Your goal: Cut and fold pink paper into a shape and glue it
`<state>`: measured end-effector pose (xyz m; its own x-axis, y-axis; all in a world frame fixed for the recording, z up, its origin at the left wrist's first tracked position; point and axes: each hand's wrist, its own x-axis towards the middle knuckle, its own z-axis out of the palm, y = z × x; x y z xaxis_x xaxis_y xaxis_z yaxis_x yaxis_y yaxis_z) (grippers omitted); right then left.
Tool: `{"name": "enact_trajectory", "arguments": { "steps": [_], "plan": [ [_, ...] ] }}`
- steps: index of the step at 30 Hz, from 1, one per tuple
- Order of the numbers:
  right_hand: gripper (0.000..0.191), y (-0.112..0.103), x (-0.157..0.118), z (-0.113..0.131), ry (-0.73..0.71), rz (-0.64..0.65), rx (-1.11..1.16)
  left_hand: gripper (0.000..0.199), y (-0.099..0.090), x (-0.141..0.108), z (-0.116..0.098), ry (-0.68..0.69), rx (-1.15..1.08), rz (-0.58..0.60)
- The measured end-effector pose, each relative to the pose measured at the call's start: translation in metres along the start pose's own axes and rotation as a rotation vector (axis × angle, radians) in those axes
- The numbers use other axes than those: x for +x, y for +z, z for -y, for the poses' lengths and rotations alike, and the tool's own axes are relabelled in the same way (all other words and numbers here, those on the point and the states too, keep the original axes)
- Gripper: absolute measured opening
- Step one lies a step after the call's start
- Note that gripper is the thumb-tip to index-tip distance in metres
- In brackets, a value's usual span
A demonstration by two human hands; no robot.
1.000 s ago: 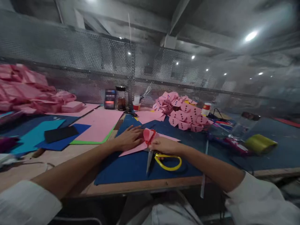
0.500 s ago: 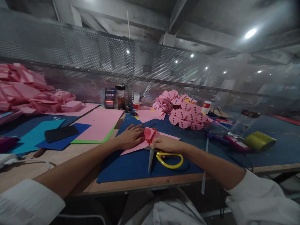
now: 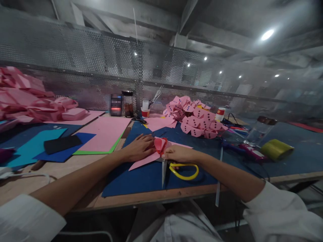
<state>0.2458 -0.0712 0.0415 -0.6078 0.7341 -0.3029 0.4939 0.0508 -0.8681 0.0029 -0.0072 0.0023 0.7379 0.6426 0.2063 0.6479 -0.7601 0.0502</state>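
Note:
My left hand (image 3: 140, 147) lies flat with its fingers stretched out over a sheet of pink paper (image 3: 141, 162) on the blue mat. Its fingertips are beside a small red-and-pink piece (image 3: 160, 146), roughly heart-shaped, whose exact kind I cannot make out. My right hand (image 3: 180, 154) is closed on a pair of scissors with yellow handles (image 3: 186, 176). The blades (image 3: 164, 173) point down toward the mat's front edge. The right thumb and forefinger are pinched together at the edge of the red-and-pink piece; whether they grip it is unclear.
Dotted pink paper shapes (image 3: 199, 121) are heaped behind my hands. Folded pink paper (image 3: 25, 97) is piled far left. Pink, green and blue sheets (image 3: 106, 132) lie left of the mat (image 3: 131, 185). A clear jar (image 3: 261, 131) and yellow roll (image 3: 277, 149) lie right. A perforated screen stands behind.
The scissor blades have swung slightly, from slanting left to pointing more straight down. Both hands keep nearly the same places on the paper. The whole view has shifted a little.

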Motion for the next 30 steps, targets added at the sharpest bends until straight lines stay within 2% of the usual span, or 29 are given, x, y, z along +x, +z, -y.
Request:
{"name": "enact_trajectory", "arguments": {
  "steps": [12, 20, 25, 30],
  "plan": [
    [0.031, 0.003, 0.001, 0.003, 0.029, -0.011, -0.057, 0.05, 0.002, 0.0, 0.001, -0.003, -0.002, -0.002],
    [0.033, 0.0, -0.002, 0.006, 0.009, -0.019, -0.087, 0.054, -0.001, 0.0, -0.001, -0.019, -0.044, 0.039],
    [0.035, -0.006, -0.008, 0.002, -0.04, -0.011, -0.155, 0.066, -0.015, -0.005, 0.004, -0.034, -0.121, 0.083],
    [0.037, -0.006, -0.007, 0.002, -0.051, 0.019, -0.16, 0.089, -0.038, -0.017, 0.01, -0.064, -0.196, 0.217]
  ]
}}
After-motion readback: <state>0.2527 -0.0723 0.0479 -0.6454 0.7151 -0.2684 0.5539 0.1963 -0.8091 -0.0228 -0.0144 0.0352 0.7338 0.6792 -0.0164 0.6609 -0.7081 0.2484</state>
